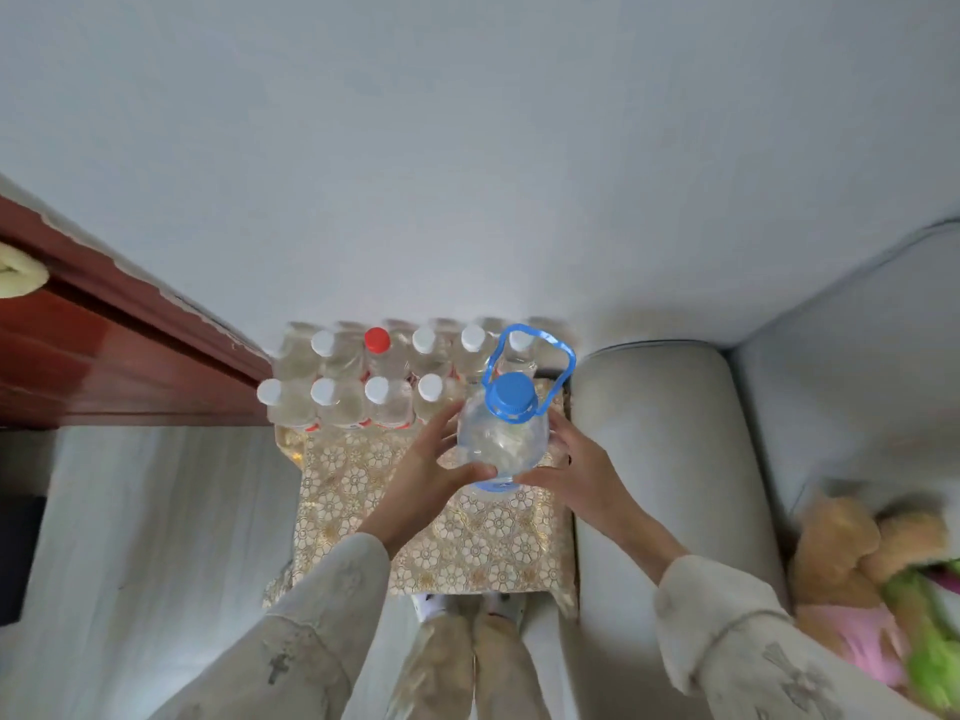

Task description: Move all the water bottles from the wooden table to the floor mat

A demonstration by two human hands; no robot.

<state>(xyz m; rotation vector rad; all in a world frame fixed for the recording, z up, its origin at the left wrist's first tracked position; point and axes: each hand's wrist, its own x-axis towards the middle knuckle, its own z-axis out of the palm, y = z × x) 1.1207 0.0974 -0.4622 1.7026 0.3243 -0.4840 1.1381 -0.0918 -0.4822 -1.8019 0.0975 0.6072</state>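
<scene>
Against the white wall point(467, 148), bottles point(363, 376) crowd the gold-patterned tabletop point(467, 543).

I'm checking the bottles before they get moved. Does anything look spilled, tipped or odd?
Nothing spilled or tipped. One small bottle in the back row has a red cap among white ones. The big bottle, held between the left hand and right hand, has a blue cap and carry handle.

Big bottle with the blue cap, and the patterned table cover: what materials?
Big bottle: clear thin plastic, glossy by its glints, see-through between both hands. Its blue cap and loop handle look like opaque moulded plastic. Table cover: probably vinyl or coated fabric, gold floral print with a slight sheen; can't be sure.
</scene>
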